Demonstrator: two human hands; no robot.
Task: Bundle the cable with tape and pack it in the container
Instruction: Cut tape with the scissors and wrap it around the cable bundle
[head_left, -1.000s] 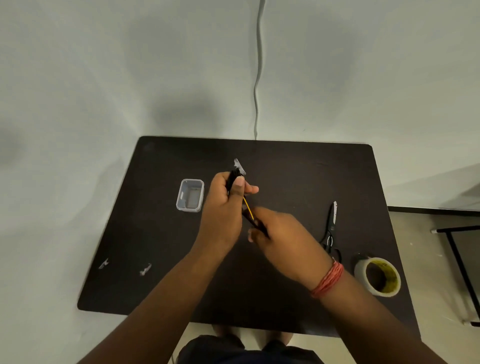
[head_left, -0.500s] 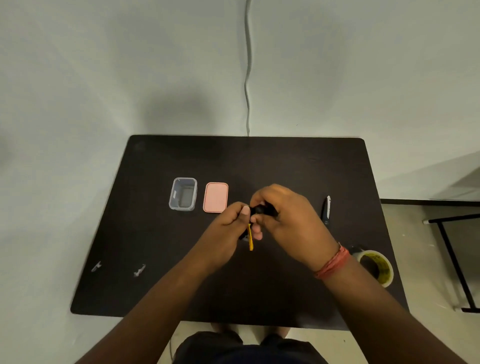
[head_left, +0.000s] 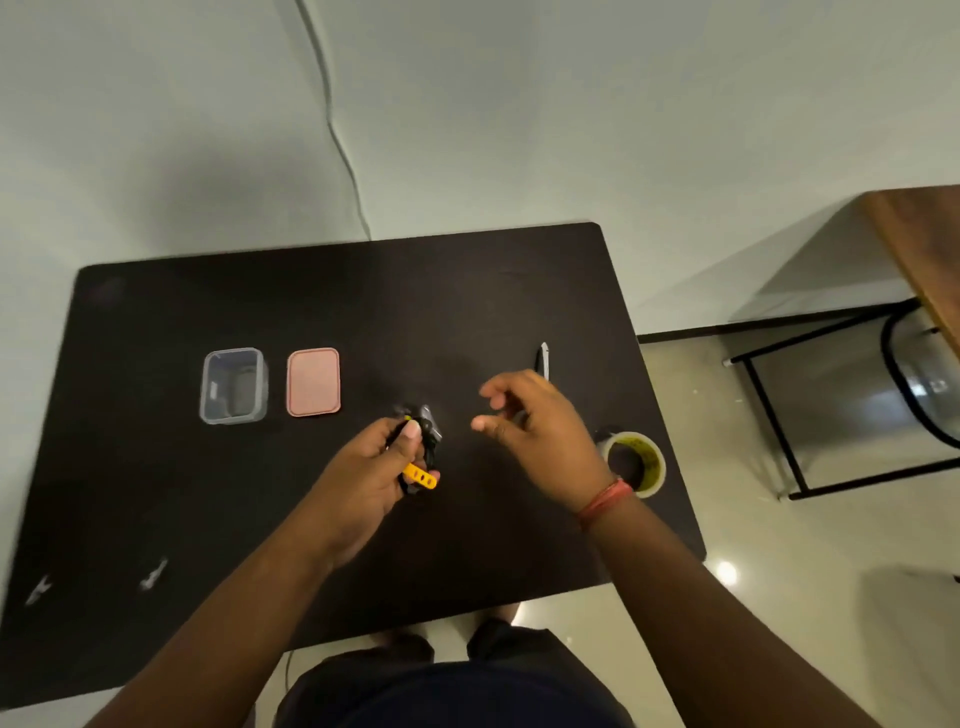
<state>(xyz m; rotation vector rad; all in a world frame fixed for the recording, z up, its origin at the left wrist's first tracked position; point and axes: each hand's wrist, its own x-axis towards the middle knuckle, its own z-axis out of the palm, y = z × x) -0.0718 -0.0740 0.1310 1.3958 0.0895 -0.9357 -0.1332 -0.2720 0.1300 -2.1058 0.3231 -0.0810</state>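
My left hand (head_left: 371, 470) grips a folded black cable (head_left: 427, 448) with an orange strap (head_left: 420, 476) sticking out below the thumb, just above the dark table (head_left: 208, 493). My right hand (head_left: 535, 426) hovers to the right of the cable, fingers apart and holding nothing. A roll of tape (head_left: 635, 462) lies right of that hand. The clear container (head_left: 233, 385) stands open at the left, with its pink lid (head_left: 314, 382) lying beside it.
Scissors (head_left: 543, 359) lie behind my right hand, mostly hidden by it. Two small pale scraps (head_left: 153, 574) lie near the table's front left edge. A chair frame (head_left: 831, 405) and a wooden tabletop (head_left: 919, 249) stand on the floor to the right.
My right hand has let go of the cable and moved right, its fingers spreading. The left hand keeps the bundle. The camera view has swung to the right.
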